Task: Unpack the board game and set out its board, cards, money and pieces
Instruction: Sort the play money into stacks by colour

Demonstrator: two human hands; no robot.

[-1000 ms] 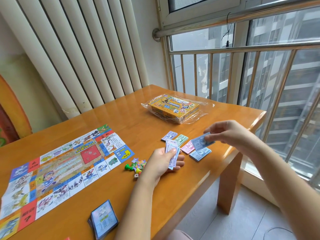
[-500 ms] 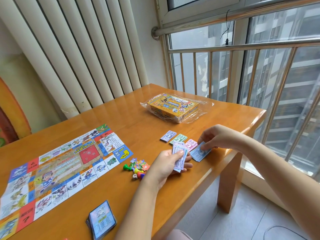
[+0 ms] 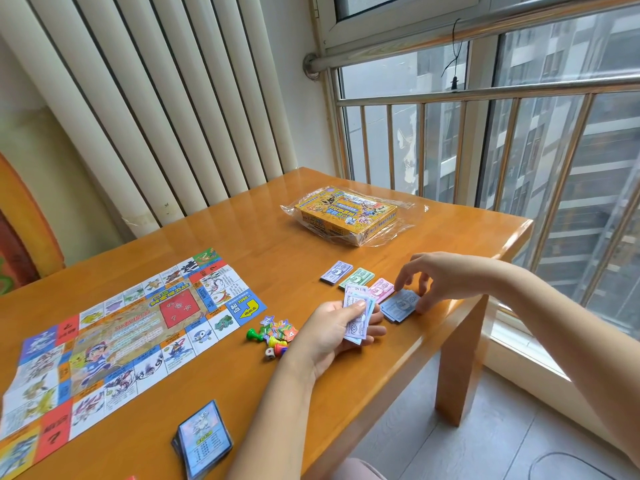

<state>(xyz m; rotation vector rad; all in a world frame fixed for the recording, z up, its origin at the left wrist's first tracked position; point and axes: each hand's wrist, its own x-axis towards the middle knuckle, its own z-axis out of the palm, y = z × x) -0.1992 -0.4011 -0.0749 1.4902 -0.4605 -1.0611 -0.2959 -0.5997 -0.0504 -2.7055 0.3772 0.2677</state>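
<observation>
Head view: left hand (image 3: 330,329) gripped a small sheaf of paper play-money notes (image 3: 358,315), thumb on top, just above the orange wooden worktop (image 3: 277,247) near its front edge. Right hand (image 3: 427,277) was loose and unclenched, fingers spread over the blue note pile (image 3: 398,308), thumb touching that pile's right edge, nothing pinched.

Four piles lay in a slanted row on the worktop: purple note pile (image 3: 336,271) farthest, green note pile (image 3: 357,278), pink note pile (image 3: 381,288), then the blue one nearest the front edge. The held notes partly covered the pink pile.

Colourful paper game board (image 3: 121,327) lay unfolded flat on the left half of the worktop. A cluster of plastic pawns, star tokens and a white die (image 3: 273,336) sat between board and left hand. Blue-backed card deck (image 3: 204,441) was stacked at the near edge, slightly askew.

Yellow cardboard game box (image 3: 346,214) sat with clear plastic wrap (image 3: 401,226) around its base at the far side, well apart from the money. Could not tell if the wrap enclosed the box.
</observation>
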